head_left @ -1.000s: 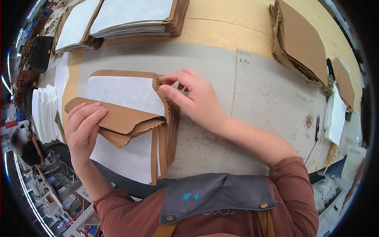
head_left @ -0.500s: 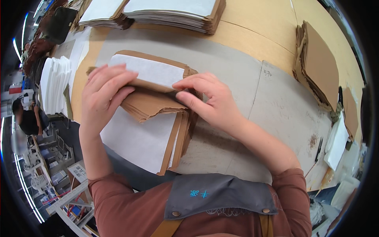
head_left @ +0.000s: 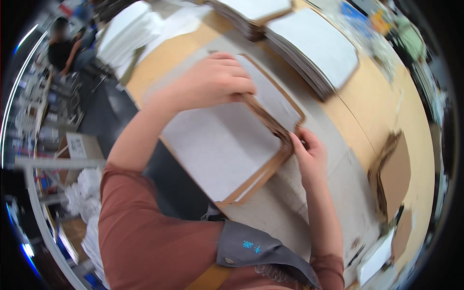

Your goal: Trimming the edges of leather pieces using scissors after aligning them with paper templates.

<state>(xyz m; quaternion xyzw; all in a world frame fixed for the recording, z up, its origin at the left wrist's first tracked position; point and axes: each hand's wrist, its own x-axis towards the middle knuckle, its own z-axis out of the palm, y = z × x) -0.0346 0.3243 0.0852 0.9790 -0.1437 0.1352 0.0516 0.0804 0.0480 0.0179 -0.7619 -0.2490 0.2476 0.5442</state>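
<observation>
In front of me on the table lies a stack of brown paper pieces with white faces [head_left: 212, 150]. Across its middle the layers rise into a narrow bunched brown edge [head_left: 266, 118]. My left hand [head_left: 217, 79] is closed over the upper left end of that edge, fingers curled down. At the lower right end, my right hand [head_left: 309, 152] pinches the same edge between thumb and fingers. Behind the edge, another white face with a brown border [head_left: 275, 96] shows. My left fingertips are partly hidden, and the left hand is slightly blurred.
Two tall white-topped stacks [head_left: 319, 53] stand at the far side. A white paper pile [head_left: 128, 36] is at the far left, a brown paper stack [head_left: 394, 176] at the right. A grey metal frame [head_left: 63, 163] stands at lower left; a person [head_left: 63, 53] is beyond.
My view has turned, so the table appears rotated. Both hands now grip the ends of the bunched brown edge; before, the left hand hovered by the raised flap with fingers bent.
</observation>
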